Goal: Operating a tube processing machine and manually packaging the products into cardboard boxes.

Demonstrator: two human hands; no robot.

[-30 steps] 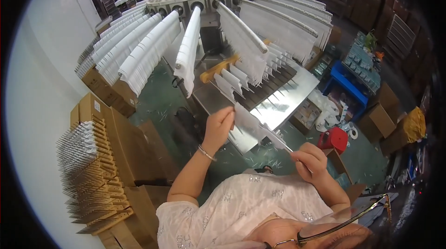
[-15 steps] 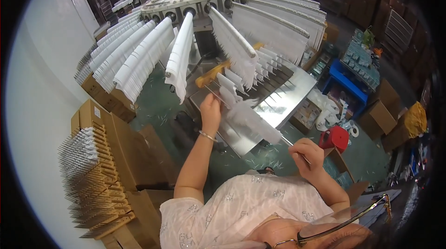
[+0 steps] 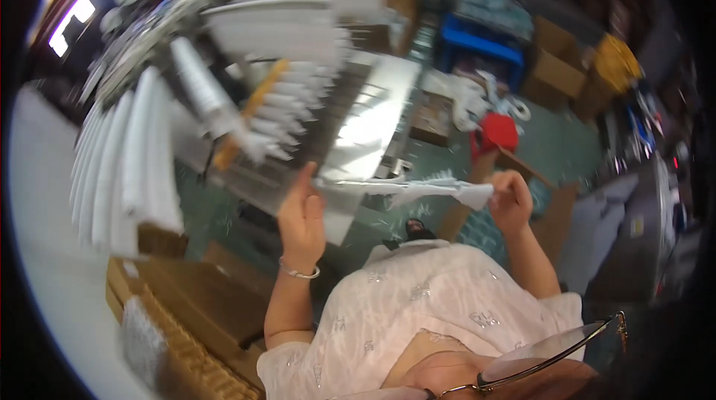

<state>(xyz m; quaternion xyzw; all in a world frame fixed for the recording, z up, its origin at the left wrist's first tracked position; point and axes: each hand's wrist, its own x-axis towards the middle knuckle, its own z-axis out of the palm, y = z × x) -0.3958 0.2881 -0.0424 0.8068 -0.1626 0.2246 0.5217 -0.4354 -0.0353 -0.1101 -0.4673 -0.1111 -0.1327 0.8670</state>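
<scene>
Both hands up in front of the chest, a long white stack of nested cups (image 3: pixel 406 189) stretched roughly level between them. Left hand (image 3: pixel 302 213) has the left end, thumb up and fingers wrapped behind it, so the grip is closed round that end. Right hand (image 3: pixel 510 198) pinches the right end, fingers bunched tight on it. Held at both ends, probably because a stack that long would sag or come apart if carried from one point.

Stack sits just over the near edge of the shiny metal desk (image 3: pixel 365 120), well clear of the rows of white cup stacks (image 3: pixel 127 169) fanned out on the left. More short white stacks (image 3: pixel 287 113) lie on the desk next to an orange bar (image 3: pixel 250 113), laid parallel, looks like a feed or sorting layout.

Brown cartons (image 3: pixel 175 318) bottom left, one packed with rows of something pale. Red item (image 3: pixel 498 131) and a blue frame (image 3: pixel 477 38) on the floor beyond.

Hard to read: whole frame is motion-blurred, so cup count and the exact stack ends are unclear. Left fingertips are hidden behind the stack. Machine at the top is smeared and cut off by the rim, and the right side is dark clutter
</scene>
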